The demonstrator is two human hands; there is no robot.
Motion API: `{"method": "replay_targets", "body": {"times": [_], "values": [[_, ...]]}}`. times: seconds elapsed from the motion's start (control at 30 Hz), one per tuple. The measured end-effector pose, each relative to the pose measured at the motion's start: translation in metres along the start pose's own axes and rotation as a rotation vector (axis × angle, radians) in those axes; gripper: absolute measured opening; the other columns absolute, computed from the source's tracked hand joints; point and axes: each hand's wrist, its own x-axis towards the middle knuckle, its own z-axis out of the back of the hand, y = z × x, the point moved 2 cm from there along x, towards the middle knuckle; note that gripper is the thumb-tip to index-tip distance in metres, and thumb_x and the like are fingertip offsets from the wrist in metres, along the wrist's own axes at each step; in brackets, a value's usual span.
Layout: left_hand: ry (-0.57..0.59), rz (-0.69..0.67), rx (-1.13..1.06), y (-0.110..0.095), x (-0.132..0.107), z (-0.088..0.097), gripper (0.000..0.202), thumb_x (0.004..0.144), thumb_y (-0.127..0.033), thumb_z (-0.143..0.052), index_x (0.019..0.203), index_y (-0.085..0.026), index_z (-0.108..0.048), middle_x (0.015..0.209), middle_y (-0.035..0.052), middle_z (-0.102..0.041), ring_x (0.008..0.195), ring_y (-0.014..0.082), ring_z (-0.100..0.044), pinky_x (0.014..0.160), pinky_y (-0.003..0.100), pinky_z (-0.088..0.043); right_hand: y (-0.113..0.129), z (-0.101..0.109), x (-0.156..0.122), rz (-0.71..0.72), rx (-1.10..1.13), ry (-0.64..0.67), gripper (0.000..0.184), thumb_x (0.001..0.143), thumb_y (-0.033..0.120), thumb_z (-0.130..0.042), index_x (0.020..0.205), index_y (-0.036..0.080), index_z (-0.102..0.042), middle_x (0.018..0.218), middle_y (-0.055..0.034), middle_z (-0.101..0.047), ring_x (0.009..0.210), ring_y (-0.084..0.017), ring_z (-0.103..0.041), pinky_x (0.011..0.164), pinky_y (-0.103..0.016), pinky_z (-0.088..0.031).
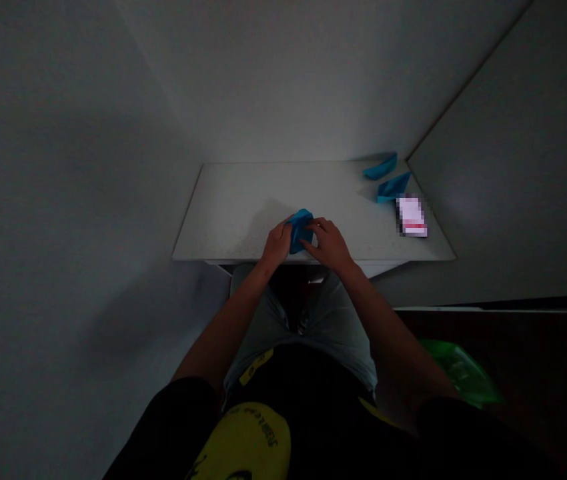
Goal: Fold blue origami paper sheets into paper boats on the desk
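yellow-printed shirt (pixel 243 440) | hands: left (pixel 277 243), right (pixel 330 244) | blue paper (pixel 300 230) pinched between

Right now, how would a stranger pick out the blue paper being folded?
Find the white table in the corner. At its near edge, both hands pinch one blue paper. The two other blue papers lie untouched at the far right.

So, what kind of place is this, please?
Probably a plain room corner at home: a small white table against bare walls, where both hands fold blue paper, with two finished blue paper boats nearby.
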Motion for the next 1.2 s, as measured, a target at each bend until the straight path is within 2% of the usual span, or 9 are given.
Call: {"method": "replay_targets", "body": {"times": [0.1, 0.2, 0.3, 0.47, 0.63, 0.73, 0.87, 1.0, 1.2], "values": [[-0.064, -0.044, 0.060, 0.005, 0.005, -0.001, 0.036, 0.109, -0.044, -0.049, 0.107, -0.021, -0.076, 0.119, 0.0123, -0.071, 0.121, 0.0283, -0.064, 0.121, 0.049, -0.045, 0.007, -0.003, 0.000, 0.024, -0.078, 0.046, 0.037, 0.098, 0.039, -0.067, 0.130, 0.020, -0.072, 0.141, -0.0188, -0.066, 0.123, -0.038, -0.060, 0.101, -0.052, -0.049], [-0.116, -0.059, 0.096, 0.010, 0.007, -0.001, 0.040, 0.109, -0.050, -0.050, 0.097, -0.020, -0.074, 0.116, 0.0136, -0.063, 0.119, 0.0280, -0.062, 0.121, 0.049, -0.045, 0.016, -0.005, 0.004, -0.046, -0.088, 0.054, 0.036, 0.103, 0.040, -0.062, 0.132, 0.019, -0.070, 0.127, -0.0178, -0.073, 0.114, -0.036, -0.065, 0.095, -0.048, -0.049], [-0.073, -0.090, 0.105, 0.010, 0.005, -0.001, 0.048, 0.111, -0.056, -0.044, 0.089, -0.021, -0.069, 0.108, 0.0117, -0.060, 0.110, 0.0257, -0.062, 0.115, 0.047, -0.050, 0.022, -0.007, 0.010, -0.123, -0.092, 0.087, 0.034, 0.106, 0.038, -0.059, 0.132, 0.018, -0.068, 0.111, -0.0138, -0.078, 0.104, -0.033, -0.070, 0.090, -0.045, -0.048], [0.012, -0.143, 0.182, 0.002, 0.000, 0.000, 0.050, 0.112, -0.056, -0.040, 0.087, -0.022, -0.066, 0.101, 0.0101, -0.064, 0.100, 0.0240, -0.064, 0.106, 0.044, -0.053, 0.028, -0.006, 0.017, -0.064, -0.206, 0.146, 0.021, 0.102, 0.025, -0.062, 0.121, 0.020, -0.071, 0.119, -0.0136, -0.078, 0.112, -0.033, -0.071, 0.092, -0.043, -0.045], [-0.023, -0.102, 0.233, -0.002, 0.001, 0.006, 0.052, 0.112, -0.059, -0.039, 0.084, -0.022, -0.063, 0.092, 0.0090, -0.067, 0.093, 0.0237, -0.064, 0.100, 0.042, -0.052, 0.025, 0.000, 0.014, -0.043, -0.266, 0.157, 0.024, 0.100, 0.020, -0.063, 0.121, 0.022, -0.074, 0.120, -0.0148, -0.077, 0.114, -0.034, -0.070, 0.094, -0.045, -0.045], [-0.068, -0.042, 0.206, -0.002, 0.001, 0.009, 0.055, 0.110, -0.065, -0.039, 0.082, -0.022, -0.061, 0.087, 0.0074, -0.066, 0.087, 0.0231, -0.063, 0.092, 0.040, -0.052, 0.018, 0.001, 0.010, -0.072, -0.204, 0.138, 0.022, 0.098, 0.022, -0.067, 0.119, 0.023, -0.075, 0.122, -0.0139, -0.077, 0.110, -0.032, -0.072, 0.094, -0.044, -0.047], [-0.098, 0.037, 0.112, -0.003, -0.001, 0.013, 0.062, 0.108, -0.072, -0.037, 0.079, -0.022, -0.061, 0.076, 0.0049, -0.063, 0.077, 0.0218, -0.060, 0.081, 0.038, -0.052, 0.005, -0.001, 0.007, -0.213, 0.124, 0.046, 0.022, 0.101, 0.043, -0.068, 0.114, 0.027, -0.073, 0.108, -0.0075, -0.080, 0.087, -0.025, -0.072, 0.082, -0.038, -0.052], [-0.045, -0.034, 0.078, -0.013, -0.006, 0.012, 0.061, 0.108, -0.072, -0.040, 0.097, -0.022, -0.072, 0.088, 0.0078, -0.073, 0.086, 0.0248, -0.067, 0.089, 0.041, -0.055, -0.003, -0.004, 0.011, -0.387, 0.327, -0.063, 0.034, 0.099, 0.058, -0.068, 0.109, 0.026, -0.072, 0.089, -0.0048, -0.078, 0.069, -0.022, -0.067, 0.076, -0.037, -0.052], [0.075, -0.195, 0.212, -0.026, -0.012, 0.004, 0.064, 0.110, -0.067, -0.034, 0.129, -0.021, -0.073, 0.124, 0.0162, -0.078, 0.113, 0.0346, -0.072, 0.106, 0.053, -0.054, -0.001, -0.001, 0.025, -0.478, 0.407, -0.159, 0.029, 0.098, 0.053, -0.069, 0.099, 0.024, -0.071, 0.087, -0.0071, -0.077, 0.082, -0.026, -0.072, 0.084, -0.041, -0.053]]}}
